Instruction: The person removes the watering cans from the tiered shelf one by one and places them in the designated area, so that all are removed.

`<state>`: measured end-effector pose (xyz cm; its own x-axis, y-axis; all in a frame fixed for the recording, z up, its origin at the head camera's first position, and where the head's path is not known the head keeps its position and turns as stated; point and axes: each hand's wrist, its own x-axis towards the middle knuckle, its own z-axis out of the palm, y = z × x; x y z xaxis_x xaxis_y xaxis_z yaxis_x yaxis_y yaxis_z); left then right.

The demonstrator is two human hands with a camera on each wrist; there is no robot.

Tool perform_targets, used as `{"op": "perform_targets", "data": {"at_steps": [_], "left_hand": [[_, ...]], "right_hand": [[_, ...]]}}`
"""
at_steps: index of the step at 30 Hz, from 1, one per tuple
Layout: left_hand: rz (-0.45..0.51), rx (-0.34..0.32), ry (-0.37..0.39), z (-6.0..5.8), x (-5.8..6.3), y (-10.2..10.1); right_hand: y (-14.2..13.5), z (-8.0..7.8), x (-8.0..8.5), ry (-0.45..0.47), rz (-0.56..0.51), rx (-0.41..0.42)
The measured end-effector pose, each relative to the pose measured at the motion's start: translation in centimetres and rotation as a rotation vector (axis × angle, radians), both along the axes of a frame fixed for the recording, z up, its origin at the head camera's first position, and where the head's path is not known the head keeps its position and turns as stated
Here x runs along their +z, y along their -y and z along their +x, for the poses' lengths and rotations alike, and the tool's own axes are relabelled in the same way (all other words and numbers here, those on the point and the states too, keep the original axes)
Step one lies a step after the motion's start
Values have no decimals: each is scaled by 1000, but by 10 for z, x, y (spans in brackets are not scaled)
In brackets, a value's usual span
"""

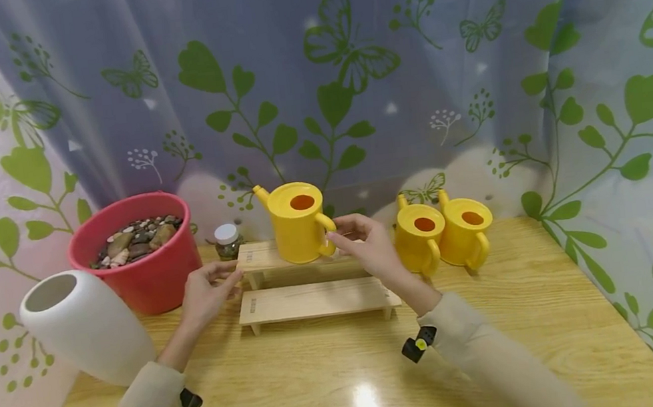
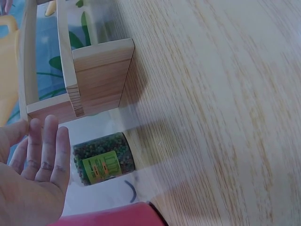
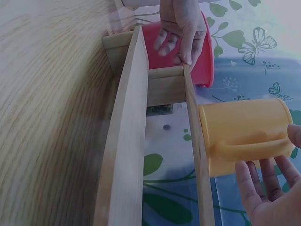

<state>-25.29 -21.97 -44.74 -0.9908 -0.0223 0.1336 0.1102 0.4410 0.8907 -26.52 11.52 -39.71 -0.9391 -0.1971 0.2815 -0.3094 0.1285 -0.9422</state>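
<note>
A yellow watering can [image 1: 299,230] stands upright on the upper board [image 1: 257,257] of a small two-step wooden stand, spout to the left. My right hand [image 1: 367,246] is at its handle [image 3: 254,149]; in the right wrist view the fingers are spread loosely beside the handle, not wrapped round it. My left hand [image 1: 208,294] touches the upper board's left end with its fingertips, and the left wrist view shows those fingers [image 2: 49,150] nearly straight. The lower board [image 1: 319,299] sits in front, bare. Two more yellow watering cans [image 1: 421,240] [image 1: 465,231] stand together on the right.
A red bucket [image 1: 157,283] of stones stands at left, with a white vase [image 1: 93,331] leaning before it. Behind the left hand is a small lidded jar [image 1: 227,242]. A patterned curtain [image 1: 263,70] hangs behind the wooden table [image 1: 298,381].
</note>
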Motion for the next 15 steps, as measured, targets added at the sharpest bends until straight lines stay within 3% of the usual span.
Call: {"op": "perform_targets", "data": {"at_steps": [15], "left_hand": [[1, -4, 1, 1, 1, 0]], "right_hand": [[10, 0, 10, 7, 71, -6]]}}
